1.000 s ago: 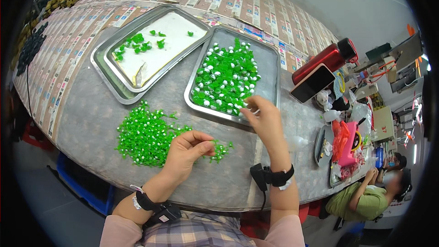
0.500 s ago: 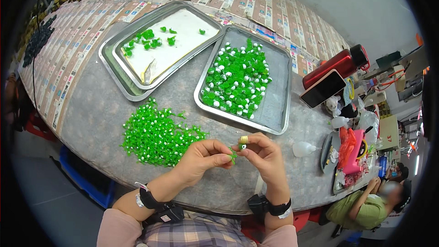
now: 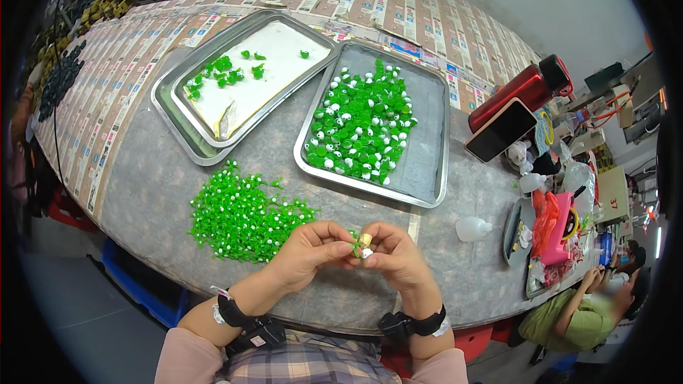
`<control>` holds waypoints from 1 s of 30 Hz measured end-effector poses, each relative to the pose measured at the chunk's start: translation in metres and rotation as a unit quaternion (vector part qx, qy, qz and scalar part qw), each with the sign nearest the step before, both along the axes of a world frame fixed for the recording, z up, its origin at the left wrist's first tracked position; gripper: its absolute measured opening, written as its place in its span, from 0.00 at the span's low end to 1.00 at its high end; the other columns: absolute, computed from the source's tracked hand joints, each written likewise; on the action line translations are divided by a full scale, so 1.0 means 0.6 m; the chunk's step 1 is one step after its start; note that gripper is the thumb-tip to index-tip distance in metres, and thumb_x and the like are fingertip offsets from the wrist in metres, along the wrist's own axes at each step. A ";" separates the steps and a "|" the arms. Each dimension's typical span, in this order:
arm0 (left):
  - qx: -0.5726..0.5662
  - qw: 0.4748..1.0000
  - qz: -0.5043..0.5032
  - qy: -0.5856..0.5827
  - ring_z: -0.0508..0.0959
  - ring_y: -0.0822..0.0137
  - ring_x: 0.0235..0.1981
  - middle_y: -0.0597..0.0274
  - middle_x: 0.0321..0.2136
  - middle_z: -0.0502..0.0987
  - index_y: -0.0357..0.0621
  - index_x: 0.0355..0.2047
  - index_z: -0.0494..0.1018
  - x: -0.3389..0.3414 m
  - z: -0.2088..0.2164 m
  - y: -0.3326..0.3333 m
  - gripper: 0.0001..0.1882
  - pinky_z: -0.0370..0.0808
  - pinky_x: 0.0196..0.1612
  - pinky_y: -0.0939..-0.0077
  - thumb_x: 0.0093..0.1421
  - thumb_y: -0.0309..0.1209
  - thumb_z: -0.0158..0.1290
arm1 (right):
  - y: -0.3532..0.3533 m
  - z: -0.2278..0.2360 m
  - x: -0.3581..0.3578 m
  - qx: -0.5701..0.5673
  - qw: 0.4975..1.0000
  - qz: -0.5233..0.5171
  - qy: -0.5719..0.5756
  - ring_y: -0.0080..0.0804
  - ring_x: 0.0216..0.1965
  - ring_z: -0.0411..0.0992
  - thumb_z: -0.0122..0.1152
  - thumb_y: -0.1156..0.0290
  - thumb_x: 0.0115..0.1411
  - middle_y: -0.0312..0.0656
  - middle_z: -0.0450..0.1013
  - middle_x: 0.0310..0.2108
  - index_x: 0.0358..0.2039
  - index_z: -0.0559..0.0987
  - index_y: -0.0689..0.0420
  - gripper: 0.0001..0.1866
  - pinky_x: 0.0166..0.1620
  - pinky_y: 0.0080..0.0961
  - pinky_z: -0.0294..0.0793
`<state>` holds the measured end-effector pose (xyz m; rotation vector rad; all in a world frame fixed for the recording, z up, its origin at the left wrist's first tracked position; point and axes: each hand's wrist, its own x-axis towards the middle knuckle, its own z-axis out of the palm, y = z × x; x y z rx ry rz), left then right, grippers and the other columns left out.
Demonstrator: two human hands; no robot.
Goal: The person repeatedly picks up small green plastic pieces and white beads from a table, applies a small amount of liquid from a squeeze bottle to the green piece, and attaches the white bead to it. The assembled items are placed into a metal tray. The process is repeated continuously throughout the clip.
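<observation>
Eye bead (image 3: 366, 252), white and round, sits pinched between the thumb and finger of my right hand (image 3: 400, 259); in the head view my left hand (image 3: 313, 247) pinches a thin green sprig (image 3: 356, 236) right beside it; a moment ago my right hand was over the big tray (image 3: 429, 135), and now my two hands are together above the near side of the table (image 3: 142, 171); to my judgement that brings the two parts into contact for joining, though my fingers hide whether they are fitted yet.

The sprig looks like soft, bendy plastic; the bead looks smooth and hard; a yellowish wrap (image 3: 366, 239) covers one right fingertip; the heap (image 3: 245, 217) by my left hand is a tangle of spindly green bits with white dots; the big tray is shiny metal with rounded corners, holding glossy green-and-white balls; the white sheet (image 3: 284, 46) beyond looks flat and papery, with a curled corner.
</observation>
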<state>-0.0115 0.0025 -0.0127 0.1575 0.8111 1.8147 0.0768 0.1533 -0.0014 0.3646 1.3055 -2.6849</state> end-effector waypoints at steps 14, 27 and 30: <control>0.005 1.000 0.008 0.019 0.74 0.73 0.28 0.58 0.28 0.73 0.37 0.30 0.67 -0.001 0.002 -0.002 0.05 0.72 0.32 0.83 0.51 0.24 0.48 | -0.006 0.008 0.002 0.145 0.987 -0.034 0.061 0.16 0.25 0.67 0.60 0.80 0.42 0.36 0.69 0.26 0.28 0.68 0.60 0.12 0.28 0.09 0.66; 0.020 0.992 0.020 0.120 0.74 0.71 0.29 0.59 0.28 0.73 0.36 0.31 0.67 0.004 0.010 -0.002 0.06 0.71 0.33 0.82 0.52 0.23 0.48 | 0.010 0.006 0.015 0.028 0.998 -0.008 -0.057 0.27 0.27 0.71 0.54 0.76 0.49 0.43 0.71 0.29 0.35 0.69 0.66 0.12 0.31 0.18 0.72; -0.015 0.990 0.027 0.137 0.74 0.72 0.29 0.59 0.27 0.73 0.36 0.30 0.68 0.006 0.008 -0.003 0.05 0.70 0.33 0.83 0.51 0.23 0.48 | 0.006 0.014 0.017 0.069 0.996 -0.028 -0.059 0.26 0.29 0.71 0.54 0.77 0.49 0.43 0.71 0.30 0.34 0.70 0.66 0.11 0.33 0.18 0.72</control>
